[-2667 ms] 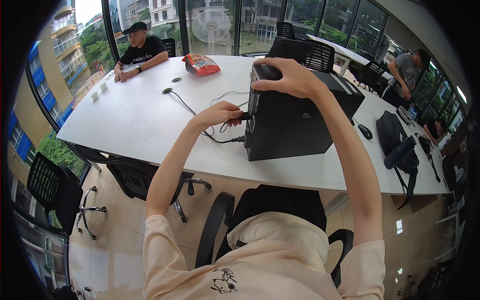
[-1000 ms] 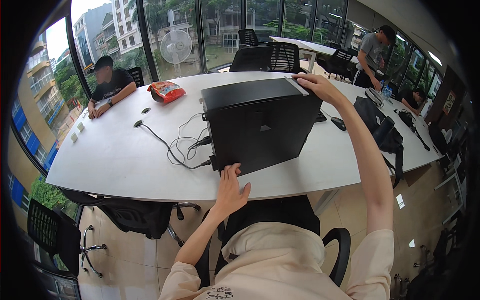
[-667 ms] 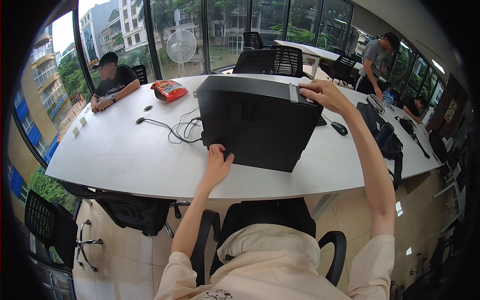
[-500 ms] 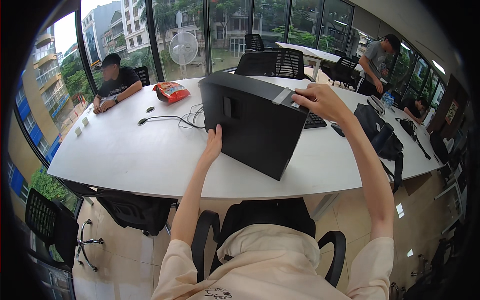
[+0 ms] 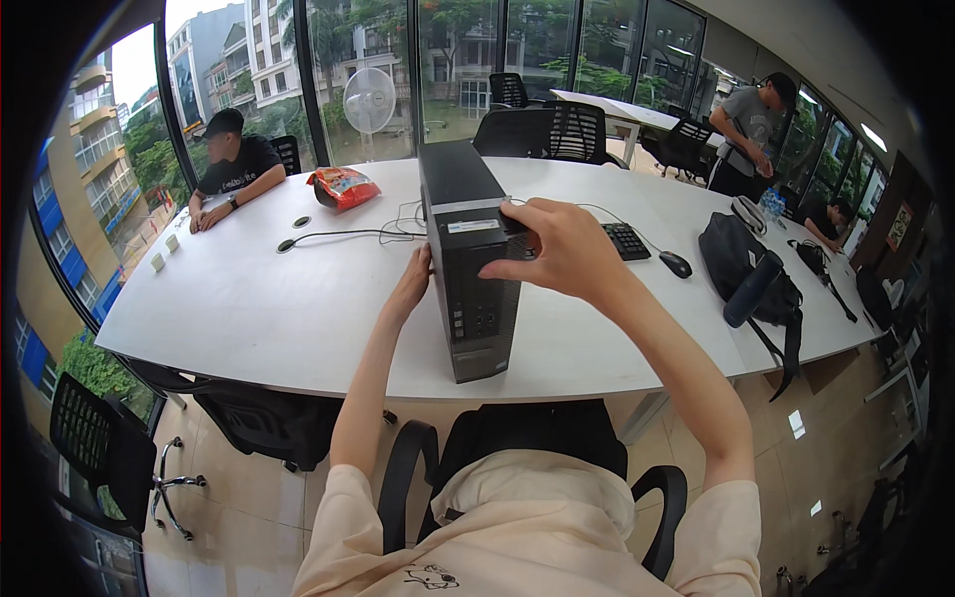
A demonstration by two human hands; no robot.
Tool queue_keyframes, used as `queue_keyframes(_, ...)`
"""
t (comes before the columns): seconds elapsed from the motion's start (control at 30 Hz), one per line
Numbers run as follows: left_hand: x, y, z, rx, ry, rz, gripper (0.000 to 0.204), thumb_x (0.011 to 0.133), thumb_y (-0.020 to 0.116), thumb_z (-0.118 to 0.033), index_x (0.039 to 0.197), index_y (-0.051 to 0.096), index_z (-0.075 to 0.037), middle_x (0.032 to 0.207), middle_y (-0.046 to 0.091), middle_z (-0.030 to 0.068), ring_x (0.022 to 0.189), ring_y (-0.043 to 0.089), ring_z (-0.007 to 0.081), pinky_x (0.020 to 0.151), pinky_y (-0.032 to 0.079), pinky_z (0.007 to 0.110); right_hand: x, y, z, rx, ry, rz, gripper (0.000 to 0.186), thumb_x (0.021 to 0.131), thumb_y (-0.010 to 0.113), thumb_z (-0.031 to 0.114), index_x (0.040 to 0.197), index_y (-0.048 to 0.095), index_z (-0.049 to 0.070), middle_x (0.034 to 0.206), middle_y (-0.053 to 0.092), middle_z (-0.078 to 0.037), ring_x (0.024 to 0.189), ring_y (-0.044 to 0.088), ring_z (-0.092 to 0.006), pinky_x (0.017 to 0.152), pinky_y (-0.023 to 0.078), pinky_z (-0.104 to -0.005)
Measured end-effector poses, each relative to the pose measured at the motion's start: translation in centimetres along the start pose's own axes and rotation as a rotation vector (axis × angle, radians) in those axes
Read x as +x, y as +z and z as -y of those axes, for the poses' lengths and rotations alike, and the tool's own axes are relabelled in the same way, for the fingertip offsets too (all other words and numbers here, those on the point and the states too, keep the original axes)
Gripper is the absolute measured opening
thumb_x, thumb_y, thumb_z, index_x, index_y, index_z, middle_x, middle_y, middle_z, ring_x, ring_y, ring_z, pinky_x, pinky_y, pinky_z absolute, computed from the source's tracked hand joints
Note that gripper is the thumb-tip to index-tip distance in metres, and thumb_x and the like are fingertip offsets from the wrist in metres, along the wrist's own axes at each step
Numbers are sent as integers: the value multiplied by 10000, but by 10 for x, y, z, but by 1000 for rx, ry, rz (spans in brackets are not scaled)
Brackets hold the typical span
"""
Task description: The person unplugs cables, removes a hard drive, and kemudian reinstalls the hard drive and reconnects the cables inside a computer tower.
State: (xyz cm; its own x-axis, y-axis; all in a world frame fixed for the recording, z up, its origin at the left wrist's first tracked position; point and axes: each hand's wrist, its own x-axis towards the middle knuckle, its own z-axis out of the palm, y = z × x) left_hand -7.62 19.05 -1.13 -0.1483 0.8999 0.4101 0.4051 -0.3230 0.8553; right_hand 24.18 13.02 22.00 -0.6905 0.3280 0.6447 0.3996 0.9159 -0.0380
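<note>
A black desktop computer case stands upright on the white table in front of me, its narrow front panel facing me. My right hand grips its upper right front corner, thumb against the front and fingers over the top edge. Against the left side of the case rests my left hand; its fingertips are partly hidden by the case. A pale strip and a label mark the top front. To the right lie a black keyboard, partly hidden, and a black mouse.
Thin cables lie left of the case, near a red snack bag. A black backpack with a dark bottle lies at the right. One person sits at the far left; another stands at the far right.
The case has turned from showing its broad side to showing its narrow front, and stands upright. My right hand has moved left with it. The keyboard and mouse are more exposed.
</note>
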Motion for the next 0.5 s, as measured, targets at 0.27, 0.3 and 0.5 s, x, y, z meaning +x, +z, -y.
queue_keyframes(0.27, -164, -1, -96, 156, -71, 107, 1158, 890, 794, -526, 1711, 111, -79, 1673, 370, 238, 1507, 437, 384, 1233, 345, 457, 8, 30, 29, 159, 82, -74, 780, 739, 931, 569, 1186, 663, -12, 719, 695, -100, 607, 658, -202, 623, 528, -305)
queue_keyframes(0.3, -162, -1, -104, 318, -151, 146, 1223, 837, 849, -513, 1711, 113, -78, 1651, 409, 242, 1489, 468, 375, 1216, 377, 458, 8, 31, 29, 176, 110, -78, 778, 746, 929, 563, 1197, 654, -9, 728, 695, -103, 608, 658, -201, 625, 530, -305)
queue_keyframes(0.5, -155, -12, -103, -30, -184, 124, 1087, 758, 940, -238, 1629, 324, -31, 1433, 618, 167, 1319, 605, 292, 1142, 465, 408, 8, 35, 49, 334, 292, 11, 898, 817, 866, 581, 1410, 546, -13, 978, 722, -198, 925, 755, -318, 802, 601, -396)
